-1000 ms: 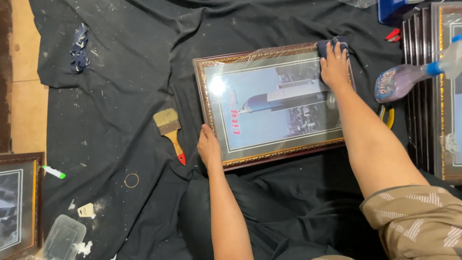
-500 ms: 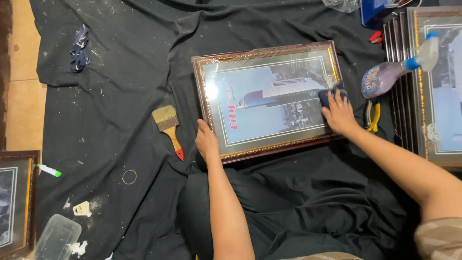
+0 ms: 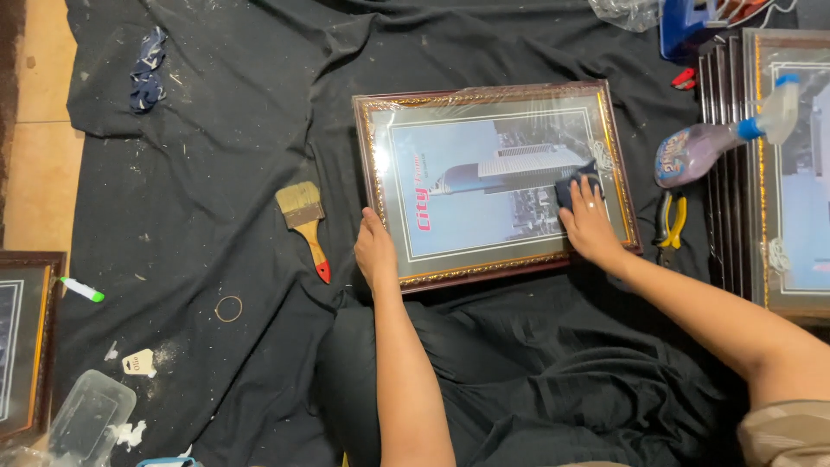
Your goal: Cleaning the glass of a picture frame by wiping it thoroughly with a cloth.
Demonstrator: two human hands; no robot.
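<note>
At the far left edge a dark wooden frame (image 3: 26,346) pokes into view beside a green-capped marker (image 3: 82,290), with a clear plastic tub (image 3: 86,419) below them, all at the rim of a wrinkled black cloth (image 3: 216,130) dusted with pale flecks. A crumpled blue rag (image 3: 147,69) lies near its upper left corner, a thin ring (image 3: 228,309) lower down, and a flat bristle paintbrush (image 3: 304,225) with a wooden, red-tipped handle rests just left of the left hand (image 3: 373,251), which lies flat with fingers pressed against the lower left edge of the framed picture (image 3: 484,186). That rectangular frame, ornate gilt and dark red with a glossy glazed front, lies flat in the middle of the cloth. The right hand (image 3: 590,227) presses a dark cloth pad (image 3: 572,186) onto the glass near its right side, fingers curled over it. Further right lie yellow-handled pliers (image 3: 667,220), a purple spray bottle (image 3: 722,138) on its side, and a stack of frames (image 3: 769,173)
</note>
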